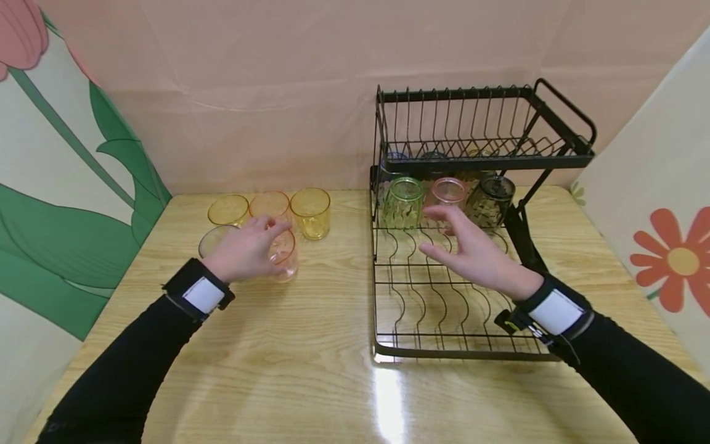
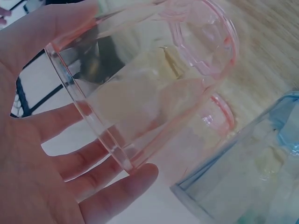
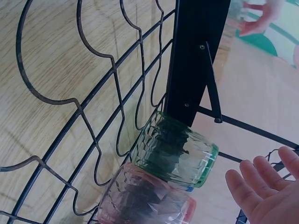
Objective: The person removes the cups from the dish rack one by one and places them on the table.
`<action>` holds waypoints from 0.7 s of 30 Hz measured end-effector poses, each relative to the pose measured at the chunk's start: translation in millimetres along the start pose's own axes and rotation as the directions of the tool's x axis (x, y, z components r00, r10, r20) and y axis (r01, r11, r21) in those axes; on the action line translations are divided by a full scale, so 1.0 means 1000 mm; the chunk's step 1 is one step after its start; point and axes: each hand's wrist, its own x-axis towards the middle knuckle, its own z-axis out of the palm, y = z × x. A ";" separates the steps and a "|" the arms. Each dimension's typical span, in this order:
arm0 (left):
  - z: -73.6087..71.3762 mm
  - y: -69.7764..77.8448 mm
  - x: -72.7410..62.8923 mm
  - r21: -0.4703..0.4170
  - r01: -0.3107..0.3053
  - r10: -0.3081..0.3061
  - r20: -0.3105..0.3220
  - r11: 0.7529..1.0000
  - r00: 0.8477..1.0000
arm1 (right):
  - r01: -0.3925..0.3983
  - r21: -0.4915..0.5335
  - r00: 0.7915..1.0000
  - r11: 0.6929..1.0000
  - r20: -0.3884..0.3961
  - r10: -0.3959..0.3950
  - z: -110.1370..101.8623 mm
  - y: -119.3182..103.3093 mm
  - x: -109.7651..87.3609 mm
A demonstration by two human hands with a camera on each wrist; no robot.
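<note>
My left hand (image 1: 249,250) reaches over a pink glass (image 1: 285,264) on the table, thumb and fingers around its rim. In the left wrist view, the pink glass's mouth faces the palm. Beside it stands a bluish clear glass (image 2: 252,172), partly hidden by my hand in the head view. My right hand (image 1: 474,250) is held over the lower rack with thumb and fingers spread apart, holding nothing. Nearest to it are an upside-down green glass (image 1: 403,206) and an upside-down pink glass (image 3: 145,198); a dark grey glass (image 1: 490,200) sits to their right.
A black two-tier dish rack (image 1: 463,354) stands on the right of the wooden table (image 1: 310,382). Behind its front row are more glasses, partly hidden by the upper tier (image 1: 488,164). Two yellow glasses (image 1: 310,213) and an orange-pink glass (image 1: 270,202) stand behind my left hand.
</note>
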 end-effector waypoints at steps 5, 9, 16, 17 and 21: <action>0.002 0.001 0.002 0.008 0.008 -0.008 0.021 1.000 1.000 | 0.003 -0.007 1.000 1.000 -0.007 -0.003 0.000 0.001 0.000; 0.003 0.000 0.003 0.015 0.016 -0.016 0.029 1.000 0.999 | -0.008 -0.008 1.000 1.000 0.000 0.008 -0.001 0.000 0.000; 0.002 0.000 0.002 0.034 0.023 -0.024 0.031 0.999 0.999 | -0.013 -0.003 1.000 1.000 0.007 0.013 -0.001 0.000 -0.001; 0.002 0.000 0.002 0.037 0.026 -0.027 0.032 0.999 0.999 | -0.013 -0.001 1.000 1.000 0.008 0.013 0.000 0.001 -0.001; 0.003 0.000 0.002 0.043 0.036 -0.037 0.031 0.998 0.999 | -0.019 0.003 1.000 1.000 0.010 0.019 0.002 0.002 -0.001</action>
